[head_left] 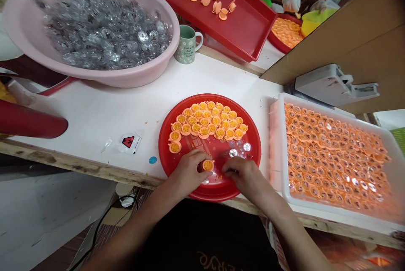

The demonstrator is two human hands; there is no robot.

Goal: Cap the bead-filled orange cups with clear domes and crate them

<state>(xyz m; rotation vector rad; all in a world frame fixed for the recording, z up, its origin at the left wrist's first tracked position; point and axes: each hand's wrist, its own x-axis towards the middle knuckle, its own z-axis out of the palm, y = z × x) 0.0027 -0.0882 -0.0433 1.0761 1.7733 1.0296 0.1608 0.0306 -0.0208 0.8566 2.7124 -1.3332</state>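
My left hand (191, 169) is closed on a small orange toy cup (208, 165), held upright over the front of a round red tray (164, 161). The cup has a yellow-orange filling. My right hand (243, 174) hovers just right of it, fingers curled together; what they pinch, if anything, is hidden. Shiny clear discs (247, 147) lie on the tray right behind my right hand. Several filled orange cups (204, 131) stand close together across the tray's back half.
A pink basin (126, 77) of shiny clear pieces stands back left beside a green mug (186, 47). A white bin (281, 153) of covered orange cups is at right. A red rectangular tray (202, 15) holds loose cups. Behind a cardboard panel (357, 43), a co-worker's gloved hand (291, 1) shows.
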